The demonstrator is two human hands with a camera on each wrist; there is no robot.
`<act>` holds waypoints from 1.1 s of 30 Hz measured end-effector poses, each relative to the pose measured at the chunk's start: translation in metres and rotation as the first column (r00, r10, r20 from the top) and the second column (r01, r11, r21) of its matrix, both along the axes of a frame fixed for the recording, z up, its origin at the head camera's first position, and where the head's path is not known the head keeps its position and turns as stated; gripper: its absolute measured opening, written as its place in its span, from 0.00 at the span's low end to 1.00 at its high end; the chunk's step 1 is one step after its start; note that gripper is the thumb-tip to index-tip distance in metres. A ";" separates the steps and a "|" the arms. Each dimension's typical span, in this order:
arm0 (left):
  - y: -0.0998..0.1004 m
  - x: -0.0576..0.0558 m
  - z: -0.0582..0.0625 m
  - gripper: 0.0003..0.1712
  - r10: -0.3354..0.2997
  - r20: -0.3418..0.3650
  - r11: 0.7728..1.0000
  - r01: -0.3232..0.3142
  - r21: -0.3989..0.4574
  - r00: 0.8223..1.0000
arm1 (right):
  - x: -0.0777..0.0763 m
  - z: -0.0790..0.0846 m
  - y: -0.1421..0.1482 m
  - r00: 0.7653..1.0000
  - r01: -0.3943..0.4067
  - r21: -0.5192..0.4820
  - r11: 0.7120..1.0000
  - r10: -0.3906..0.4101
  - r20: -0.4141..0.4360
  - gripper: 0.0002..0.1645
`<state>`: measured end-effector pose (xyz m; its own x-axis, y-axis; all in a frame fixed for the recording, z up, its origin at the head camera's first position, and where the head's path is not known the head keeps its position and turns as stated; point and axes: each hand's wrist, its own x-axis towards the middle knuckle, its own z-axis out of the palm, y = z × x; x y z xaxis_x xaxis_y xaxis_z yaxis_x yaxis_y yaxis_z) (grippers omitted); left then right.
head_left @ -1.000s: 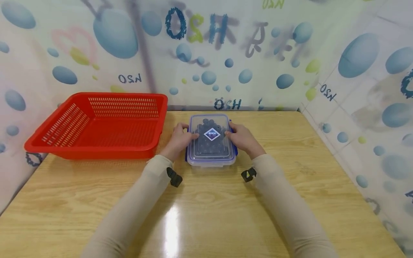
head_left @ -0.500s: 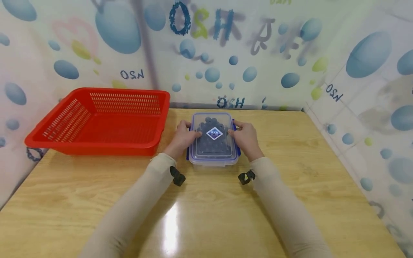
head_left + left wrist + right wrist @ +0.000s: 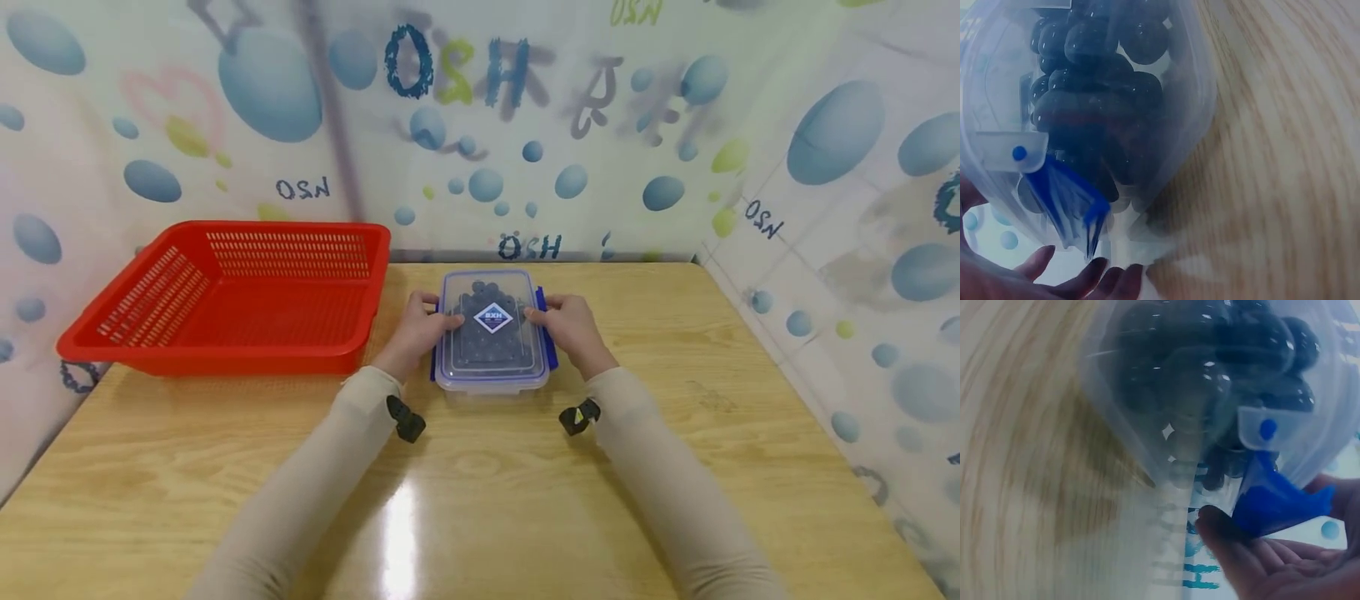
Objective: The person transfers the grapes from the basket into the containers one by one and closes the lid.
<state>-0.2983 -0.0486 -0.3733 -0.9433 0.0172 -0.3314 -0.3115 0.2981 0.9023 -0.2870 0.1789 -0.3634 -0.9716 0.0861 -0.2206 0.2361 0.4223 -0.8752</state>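
A clear food container (image 3: 491, 385) with a blue-edged lid and a diamond-shaped label (image 3: 492, 317) sits on the table. Dark, glossy round fruits (image 3: 1100, 94) fill it. My left hand (image 3: 415, 333) holds its left side, thumb on the lid, with fingertips by a blue latch (image 3: 1063, 194). On the opposite side, my right hand (image 3: 576, 332) grips it with the thumb on the lid edge. Its fingers lie beneath the right blue latch (image 3: 1275, 500), which sticks outward from the wall.
A red plastic basket (image 3: 240, 365) with slotted sides stands left of the container on the wooden table (image 3: 480, 500). Behind the table hangs a white wall covering (image 3: 600, 208) printed with blue bubbles, and it also runs along the right side.
The right latch has swung outward from the container's side, and my right fingers have shifted out with it. My left hand stays at the left side. The container stays in place.
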 end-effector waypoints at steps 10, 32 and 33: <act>-0.002 0.002 -0.002 0.39 0.025 0.018 0.999 -0.025 0.035 1.000 | 0.002 -0.004 0.002 0.998 -0.053 -0.043 0.998 0.052 -0.027 0.36; 0.009 0.010 0.002 0.33 0.073 -0.070 0.995 -0.077 -0.058 0.995 | 0.001 -0.002 0.002 0.997 -0.074 -0.026 0.997 0.073 -0.014 0.36; 0.009 0.011 0.003 0.33 0.079 -0.084 0.995 -0.083 -0.051 0.993 | 0.001 -0.002 0.002 0.997 -0.075 -0.027 0.997 0.075 -0.015 0.35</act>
<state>-0.2872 -0.0392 -0.3706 -0.9649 -0.0764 -0.2512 -0.2623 0.3246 0.9087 -0.2857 0.1810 -0.3651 -0.9781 0.0066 -0.2082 0.1922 0.4138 -0.8898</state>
